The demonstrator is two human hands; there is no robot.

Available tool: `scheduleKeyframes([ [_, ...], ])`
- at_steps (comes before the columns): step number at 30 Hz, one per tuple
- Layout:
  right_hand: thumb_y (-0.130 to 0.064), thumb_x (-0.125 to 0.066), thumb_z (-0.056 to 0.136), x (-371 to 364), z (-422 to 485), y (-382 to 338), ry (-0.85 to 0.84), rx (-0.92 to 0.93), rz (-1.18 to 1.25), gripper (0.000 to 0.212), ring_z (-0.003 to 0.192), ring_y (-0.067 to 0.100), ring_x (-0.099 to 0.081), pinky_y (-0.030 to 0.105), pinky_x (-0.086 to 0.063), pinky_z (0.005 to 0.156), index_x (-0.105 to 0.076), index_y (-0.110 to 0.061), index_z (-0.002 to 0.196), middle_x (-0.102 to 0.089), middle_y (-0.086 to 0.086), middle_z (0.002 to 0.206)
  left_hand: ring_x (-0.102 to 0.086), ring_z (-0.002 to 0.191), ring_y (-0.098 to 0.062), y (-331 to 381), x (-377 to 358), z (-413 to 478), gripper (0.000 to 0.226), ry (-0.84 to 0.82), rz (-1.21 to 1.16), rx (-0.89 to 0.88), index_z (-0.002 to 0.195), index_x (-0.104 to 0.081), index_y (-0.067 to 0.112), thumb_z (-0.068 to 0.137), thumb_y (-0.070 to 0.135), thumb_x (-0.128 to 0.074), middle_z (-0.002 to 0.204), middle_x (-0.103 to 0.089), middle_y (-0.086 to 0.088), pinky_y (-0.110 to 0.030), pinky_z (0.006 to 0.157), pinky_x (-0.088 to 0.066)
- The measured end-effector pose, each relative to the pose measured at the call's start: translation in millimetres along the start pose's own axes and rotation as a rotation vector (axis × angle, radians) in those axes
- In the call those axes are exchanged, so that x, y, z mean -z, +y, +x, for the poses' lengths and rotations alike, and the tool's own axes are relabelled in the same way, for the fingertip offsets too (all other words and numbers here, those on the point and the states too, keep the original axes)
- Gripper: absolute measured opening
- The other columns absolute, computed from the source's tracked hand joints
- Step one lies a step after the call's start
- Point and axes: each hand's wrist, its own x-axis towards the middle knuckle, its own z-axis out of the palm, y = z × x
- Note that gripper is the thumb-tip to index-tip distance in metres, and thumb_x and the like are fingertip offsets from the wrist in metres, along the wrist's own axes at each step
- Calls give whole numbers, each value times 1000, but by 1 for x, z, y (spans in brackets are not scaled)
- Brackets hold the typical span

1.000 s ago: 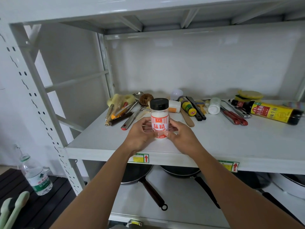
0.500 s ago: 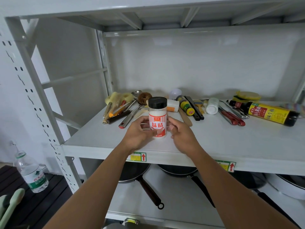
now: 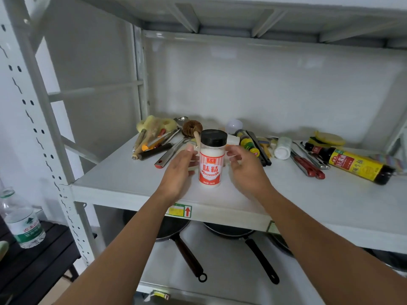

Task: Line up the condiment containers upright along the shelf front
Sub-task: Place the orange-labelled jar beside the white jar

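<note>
White-bodied seasoning jar (image 3: 210, 160) stands upright near the shelf (image 3: 132, 190) front. Both hands have let go: left hand (image 3: 179, 172) and right hand (image 3: 244, 170) flank it, open, seemingly apart. Soy sauce bottle (image 3: 352, 164) right of the jar lies flat.

Both forearms reach forward, converging toward centre. Left hand (image 3: 178, 172) open, palm facing right, fingers loosely extended. Right hand (image 3: 246, 170) open, palm facing left, fingers curled slightly. Hands level, palms facing each other across gap, holding nothing.
</note>
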Motion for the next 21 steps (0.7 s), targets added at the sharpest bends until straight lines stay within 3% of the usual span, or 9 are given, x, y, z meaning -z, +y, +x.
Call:
scheduleKeyframes([
  [3,-4,-56,99,6,46,-5,-7,-16,-169,45,125,24,-61,35,-49,103,-61,-20,140,-63,5,140,-64,120,-9,-2,0,0,61,14,17,-16,136,-62,27,105,68,-30,131,-67,8,-46,112,-49],
  [5,-13,-59,96,4,72,-8,-73,-15,-279,37,118,23,-61,42,-51,106,-62,-22,132,-63,8,141,-64,120,-9,-4,0,0,62,34,37,-37,136,-62,29,104,69,-28,130,-67,11,-46,113,-48],
  [7,-14,-57,93,-1,93,-7,-151,6,-448,33,106,24,-61,46,-54,99,-60,-20,125,-66,13,130,-63,120,-9,-4,0,0,63,56,44,-41,138,-60,31,103,71,-26,127,-66,14,-44,114,-46],
  [9,-16,-59,90,-6,112,-8,-212,6,-580,34,106,32,-63,48,-54,95,-58,-15,124,-64,14,122,-62,119,-9,-3,0,-1,62,64,46,-48,140,-59,32,103,69,-26,125,-64,15,-40,113,-45],
  [12,-64,-46,75,-6,129,-12,-296,-29,-670,49,107,30,-63,49,-53,97,-53,-32,112,-64,1,119,-60,117,-6,-3,1,0,53,55,45,-68,137,-59,34,106,63,-28,123,-63,17,-32,104,-43],
  [13,-70,-45,70,-6,133,-11,-330,-26,-679,57,110,29,-62,50,-51,100,-53,-33,112,-64,-3,118,-60,117,-5,-4,1,1,49,51,38,-71,135,-59,35,107,62,-28,122,-63,18,-32,102,-43],
  [15,-58,-60,85,-6,132,-12,-377,-65,-687,41,114,29,-59,47,-48,104,-58,-27,113,-62,-4,114,-60,116,-1,-6,2,5,46,50,3,-67,133,-60,35,108,60,-30,119,-65,20,-33,102,-44],
  [17,-36,-63,99,-10,139,-2,-339,-50,-691,15,108,28,-57,44,-49,98,-57,-27,88,-61,-2,105,-61,115,1,-7,2,7,45,54,-38,-60,132,-60,33,108,59,-32,118,-67,19,-33,103,-47],
  [21,-36,-53,100,-17,146,12,-234,-37,-712,26,88,28,-57,33,-47,70,-51,-26,75,-59,3,86,-61,114,2,-8,2,6,46,49,-29,-76,133,-60,32,107,59,-33,119,-67,20,-26,97,-48],
])
